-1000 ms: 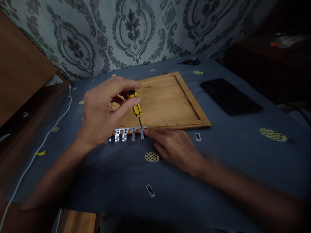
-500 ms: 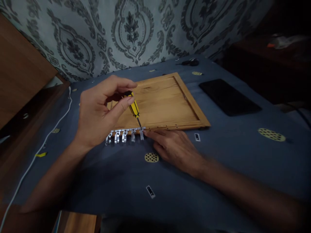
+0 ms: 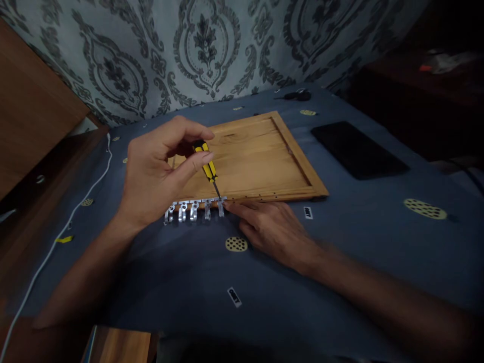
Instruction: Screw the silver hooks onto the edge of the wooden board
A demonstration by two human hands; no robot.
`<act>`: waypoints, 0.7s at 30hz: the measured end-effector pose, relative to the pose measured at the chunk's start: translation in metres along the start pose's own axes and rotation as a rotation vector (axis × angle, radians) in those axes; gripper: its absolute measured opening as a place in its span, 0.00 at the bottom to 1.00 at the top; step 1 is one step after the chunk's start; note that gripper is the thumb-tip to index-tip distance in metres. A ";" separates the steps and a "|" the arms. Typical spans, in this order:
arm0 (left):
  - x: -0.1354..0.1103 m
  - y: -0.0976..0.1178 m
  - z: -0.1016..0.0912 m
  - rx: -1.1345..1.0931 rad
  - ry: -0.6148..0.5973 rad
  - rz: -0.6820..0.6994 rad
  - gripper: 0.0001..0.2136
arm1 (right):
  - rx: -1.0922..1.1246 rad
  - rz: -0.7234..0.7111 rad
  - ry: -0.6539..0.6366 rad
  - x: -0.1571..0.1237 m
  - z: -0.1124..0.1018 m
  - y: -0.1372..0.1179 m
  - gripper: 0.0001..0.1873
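Observation:
My left hand [image 3: 157, 169] grips a small yellow-and-black screwdriver [image 3: 208, 166] between thumb and fingers. Its shaft slants down, and the tip meets the rightmost of several silver metal hooks [image 3: 194, 210] lined up along the near edge of a framed wooden board [image 3: 257, 156]. At that same hook, the fingertips of my right hand [image 3: 278, 232] press against the hook and the board's edge, the index finger stretched out. Whether they pinch anything small is hidden. Small dark holes dot the board's edge to the right of the hooks.
A black tablet-like slab [image 3: 357, 148] lies right of the board on the dark blue patterned cloth [image 3: 181, 287]. Behind the board is a small dark object [image 3: 298, 95]. A white cable [image 3: 81, 201] runs along the left side, and a patterned curtain-like surface [image 3: 162, 50] rises at the back.
The screwdriver handle has turned slightly in my left hand, its tip still at the rightmost hook. My right hand stays in place; the view shifts a little.

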State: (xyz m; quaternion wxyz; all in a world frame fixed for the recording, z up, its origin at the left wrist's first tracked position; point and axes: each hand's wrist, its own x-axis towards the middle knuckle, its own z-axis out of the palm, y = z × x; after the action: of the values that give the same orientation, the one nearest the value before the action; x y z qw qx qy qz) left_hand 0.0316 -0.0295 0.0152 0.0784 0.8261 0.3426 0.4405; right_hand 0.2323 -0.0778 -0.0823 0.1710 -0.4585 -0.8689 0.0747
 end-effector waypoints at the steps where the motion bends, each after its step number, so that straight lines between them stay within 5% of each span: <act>1: 0.000 0.000 -0.001 -0.026 -0.013 -0.006 0.07 | 0.002 0.003 -0.010 0.000 0.000 0.000 0.23; 10: 0.001 -0.002 0.001 0.093 0.058 0.097 0.05 | -0.014 0.006 -0.008 0.001 0.000 -0.001 0.23; 21: 0.000 0.002 -0.001 0.000 -0.017 -0.037 0.07 | 0.004 -0.005 -0.011 0.001 0.000 0.000 0.23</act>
State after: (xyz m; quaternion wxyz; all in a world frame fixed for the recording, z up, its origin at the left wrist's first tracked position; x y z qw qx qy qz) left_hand 0.0323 -0.0306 0.0166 0.0896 0.8234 0.3571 0.4319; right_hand 0.2316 -0.0775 -0.0821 0.1674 -0.4555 -0.8709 0.0783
